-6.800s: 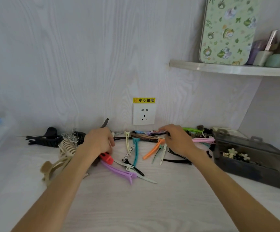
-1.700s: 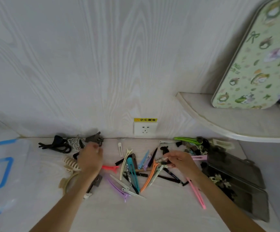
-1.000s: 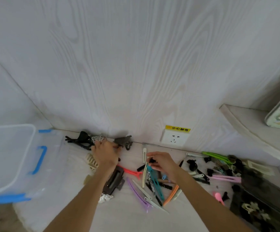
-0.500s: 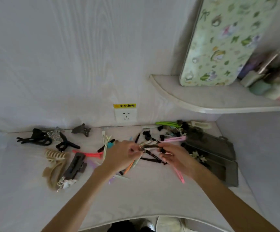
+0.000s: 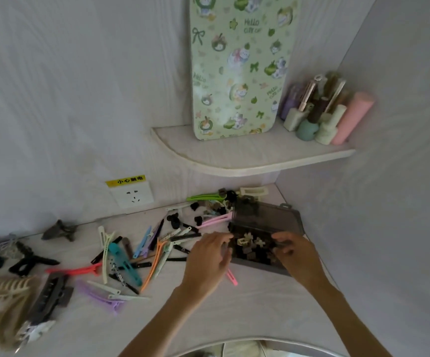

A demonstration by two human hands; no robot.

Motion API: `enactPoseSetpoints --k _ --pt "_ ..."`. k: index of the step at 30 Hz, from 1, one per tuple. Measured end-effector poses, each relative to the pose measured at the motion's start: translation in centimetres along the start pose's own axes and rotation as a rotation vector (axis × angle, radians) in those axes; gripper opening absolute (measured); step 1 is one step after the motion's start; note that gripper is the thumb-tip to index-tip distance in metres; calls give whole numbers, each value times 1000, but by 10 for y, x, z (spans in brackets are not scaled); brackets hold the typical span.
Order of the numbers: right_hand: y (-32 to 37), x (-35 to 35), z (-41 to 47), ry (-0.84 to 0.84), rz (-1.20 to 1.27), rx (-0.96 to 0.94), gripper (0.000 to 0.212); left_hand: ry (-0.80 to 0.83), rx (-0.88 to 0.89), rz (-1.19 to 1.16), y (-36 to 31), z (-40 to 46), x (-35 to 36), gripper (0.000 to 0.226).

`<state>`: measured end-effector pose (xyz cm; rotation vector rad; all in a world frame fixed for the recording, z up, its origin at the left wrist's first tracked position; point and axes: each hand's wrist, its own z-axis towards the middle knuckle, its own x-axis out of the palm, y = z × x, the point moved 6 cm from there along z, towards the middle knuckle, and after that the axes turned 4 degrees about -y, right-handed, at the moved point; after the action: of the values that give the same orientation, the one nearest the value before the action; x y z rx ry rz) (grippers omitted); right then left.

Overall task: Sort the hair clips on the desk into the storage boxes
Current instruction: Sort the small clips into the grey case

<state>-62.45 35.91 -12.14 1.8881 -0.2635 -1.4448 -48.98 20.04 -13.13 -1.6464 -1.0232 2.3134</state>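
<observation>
A yellow sticker with the Chinese characters 小心触电 sits right above the wall socket at the back edge of the tabletop. On the corner shelf a green patterned board stands upright against the wall, printed with "Hello" and "Cutie cat"-like words too soft to read surely. Beside it, toward the right wall, stand several bottles.

The dark storage box lies open in the back right corner of the tabletop, its lid tilted back toward the wall and small dark and cream clips inside its tray. Both hands are at the box. The left hand hovers at the tray's left edge, fingers spread loosely; whether its grip has anything cannot be told. The right hand is at the tray's right side, fingers curled at the rim; what its grip has hold of, if anything, is blurred.

The loose hair clips lie spread across the middle and left of the tabletop, well apart from both hands: teal, orange, blue, purple, red and white ones crossed over each other. Pink clips and a green clip lie just beside the box near the back edge. Big claw clips, beige and grey, sit at the left edge.
</observation>
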Motion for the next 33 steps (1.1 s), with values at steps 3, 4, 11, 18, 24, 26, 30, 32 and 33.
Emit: enactPoseSetpoints --k 3,4,11,18,24,26,30,32,33 --pt "34 24 2 88 -14 -168 24 -78 -94 194 49 -16 -22 35" --pt "49 37 2 149 -31 -217 21 -29 -163 253 69 -22 -25 43" --pt "133 143 17 177 -329 -520 43 25 -232 386 134 -60 -56 51" --pt "136 198 14 231 -434 -507 38 -8 -344 385 144 -55 -88 43" --pt "130 166 13 216 -6 -322 38 87 -390 222 131 10 -72 54" --pt "128 137 13 132 136 -324 27 110 -412 266 137 15 -64 55" --pt "116 74 12 28 357 -318 18 -36 -427 169 150 6 -68 56" --pt "106 52 14 0 417 -262 17 -93 -375 119 152 0 -71 53" --pt "98 47 15 1 483 -195 16 -112 -356 108 154 -2 -73 49"
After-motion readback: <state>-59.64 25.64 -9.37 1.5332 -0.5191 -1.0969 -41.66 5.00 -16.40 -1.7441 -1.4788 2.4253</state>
